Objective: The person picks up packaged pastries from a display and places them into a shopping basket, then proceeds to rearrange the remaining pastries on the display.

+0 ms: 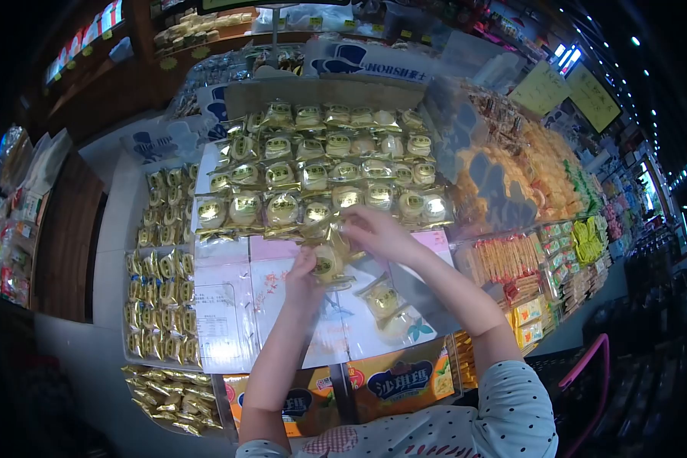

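Observation:
My left hand [304,276] has its fingers closed on the left side of a gold-wrapped round pastry [327,261] over the flat cardboard boxes. Just above and to the right, my right hand [368,230] is closed at gold wrapping beside that pastry; whether it grips the same packet or another one, I cannot tell. Several rows of similar gold packets [282,208] stand behind my hands. The white and pink cardboard [225,320] lies below them, with a printed picture of pastries [385,301] at its right.
Gold packets in trays [160,294] line the left side. Orange snack boxes [401,378] stand at the near edge. Bagged orange snacks [504,172] fill a bin at the right, with stick-shaped snacks [500,259] nearer. A pink handle [588,362] is at the lower right.

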Motion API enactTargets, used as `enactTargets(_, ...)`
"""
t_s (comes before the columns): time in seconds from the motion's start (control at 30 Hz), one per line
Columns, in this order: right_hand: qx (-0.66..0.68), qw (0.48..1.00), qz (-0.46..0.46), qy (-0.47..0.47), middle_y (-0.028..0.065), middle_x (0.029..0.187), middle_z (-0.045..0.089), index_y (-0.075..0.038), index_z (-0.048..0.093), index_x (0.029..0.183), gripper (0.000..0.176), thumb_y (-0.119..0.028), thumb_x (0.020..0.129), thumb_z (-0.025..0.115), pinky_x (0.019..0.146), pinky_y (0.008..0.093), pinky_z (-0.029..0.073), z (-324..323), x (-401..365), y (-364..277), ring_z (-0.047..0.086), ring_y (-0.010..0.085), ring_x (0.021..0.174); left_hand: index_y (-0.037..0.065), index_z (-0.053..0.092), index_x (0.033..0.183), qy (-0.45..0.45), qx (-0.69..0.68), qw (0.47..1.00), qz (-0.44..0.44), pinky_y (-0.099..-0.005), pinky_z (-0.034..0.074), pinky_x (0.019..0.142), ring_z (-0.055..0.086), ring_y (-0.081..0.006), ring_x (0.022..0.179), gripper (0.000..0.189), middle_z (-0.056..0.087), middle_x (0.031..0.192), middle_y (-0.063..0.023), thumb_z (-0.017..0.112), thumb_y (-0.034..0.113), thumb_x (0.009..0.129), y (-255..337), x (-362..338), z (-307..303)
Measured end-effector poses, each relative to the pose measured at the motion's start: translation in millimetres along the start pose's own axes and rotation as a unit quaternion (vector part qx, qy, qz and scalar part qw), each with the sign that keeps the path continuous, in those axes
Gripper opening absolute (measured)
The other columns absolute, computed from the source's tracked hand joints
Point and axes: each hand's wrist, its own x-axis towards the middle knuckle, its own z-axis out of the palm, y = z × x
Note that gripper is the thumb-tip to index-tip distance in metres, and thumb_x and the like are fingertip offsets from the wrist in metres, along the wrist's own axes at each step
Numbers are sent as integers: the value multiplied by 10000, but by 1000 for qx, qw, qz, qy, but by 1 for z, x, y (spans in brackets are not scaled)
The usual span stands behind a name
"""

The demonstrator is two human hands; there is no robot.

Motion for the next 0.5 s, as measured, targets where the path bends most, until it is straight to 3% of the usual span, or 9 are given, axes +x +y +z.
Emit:
enactTargets(0.07,-8,999,-15,31,116,874,586,10,450,1194,433,-195,842,596,690,287,472,21,-13,3,594,175,772,55,346,1278,-14,19,1000,5,-396,396,939,509,-246,1084,521,503,1186,-101,553,237,836,-1,0,-5)
enactTargets(0.13,47,997,-24,62,114,984,554,-16,333,1294,554,-92,821,609,730,269,463,30,-15,6,577,158,836,48,345,1275,-38,24,999,-1,-397,394,940,510,-246,1083,539,504,1183,-99,568,246,826,0,0,-11)
enactTargets(0.2,88,994,-18,65,105,972,561,-19,338,1289,549,-72,816,611,728,267,463,34,-12,15,574,150,831,42,344,1272,-69,31,997,-7,-397,392,941,511,-246,1081,558,505,1180,-98,584,255,815,1,2,-12)
enactTargets(0.27,127,989,-11,69,95,960,567,-23,343,1283,544,-52,811,612,726,266,463,34,-9,25,571,142,825,17,306,1305,-103,33,994,-12,-408,352,989,455,-262,1161,643,441,1283,-129,607,267,795,3,2,-7)
enactTargets(0.33,234,958,-8,167,87,921,578,-16,377,1233,488,-36,806,612,720,255,460,24,2,33,571,135,836,5,279,1323,-107,43,993,13,-415,325,1013,407,-270,1207,681,377,1339,-145,611,268,789,4,1,4)
enactTargets(0.4,231,938,-12,259,85,886,587,-6,403,1172,442,-53,796,631,701,246,456,-6,18,30,567,130,814,-7,253,1341,-110,51,992,41,-423,299,1036,359,-277,1252,719,314,1395,-160,615,268,784,7,1,11)
enactTargets(0.47,149,921,-45,357,81,847,580,1,436,1112,420,-96,774,667,665,244,447,-43,49,42,554,122,756,-11,216,1363,-106,48,993,33,-430,256,1063,282,-287,1301,754,205,1448,-171,611,261,781,6,0,10)
enactTargets(0.5,48,920,-11,390,76,832,576,0,450,1090,411,-112,767,678,653,251,444,-61,63,46,548,126,728,-11,216,1363,-104,46,993,34,-430,256,1063,282,-287,1301,754,205,1448,-171,611,261,781,6,-1,8)
